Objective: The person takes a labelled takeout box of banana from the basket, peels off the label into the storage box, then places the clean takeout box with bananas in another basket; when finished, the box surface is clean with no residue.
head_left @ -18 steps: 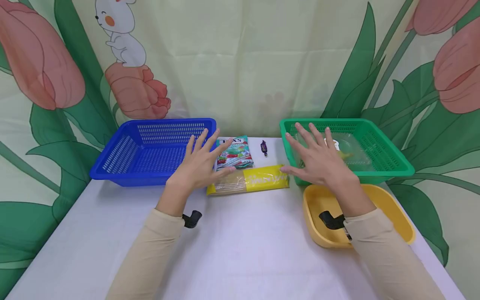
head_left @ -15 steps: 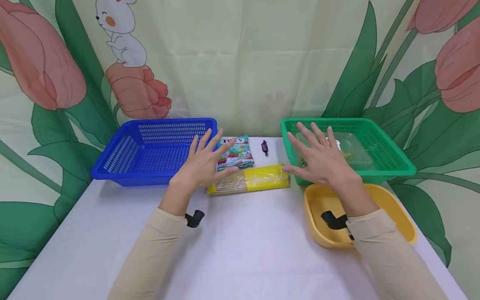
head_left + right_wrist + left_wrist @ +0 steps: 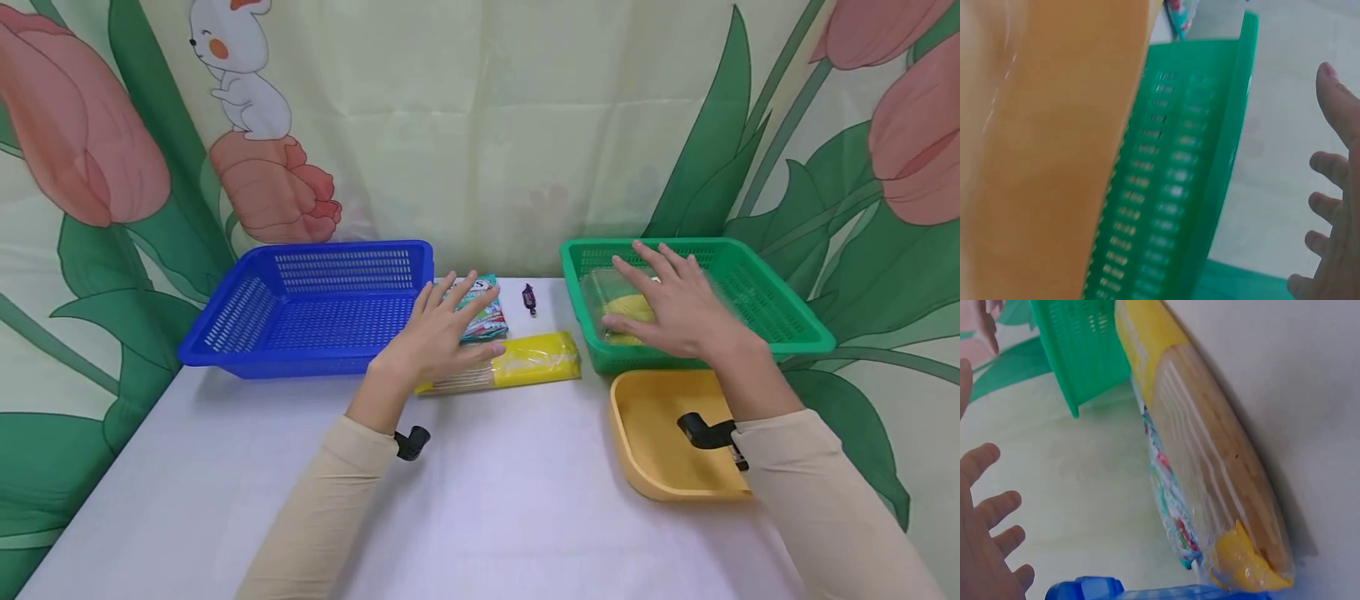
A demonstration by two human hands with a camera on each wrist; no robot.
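Note:
In the head view my left hand hovers with spread fingers over a long yellow-and-clear packet of thin tan sticks, likely noodles. Its fingertips overlap a teal candy bag behind the packet. The left wrist view shows the packet's clear part lying beyond that hand. My right hand, fingers also spread, is over the green basket. Under it in that basket sits a clear plastic box with something yellow inside, partly hidden by the hand. Neither hand holds anything.
A blue basket stands at the back left. A small purple wrapped candy lies between the baskets. In front of the green basket is a yellow-orange tub, partly covered by my right forearm. A printed curtain hangs behind the table.
Both hands have moved to the right, their fingers still spread. The yellow thing in the clear box now shows more plainly beside my right thumb.

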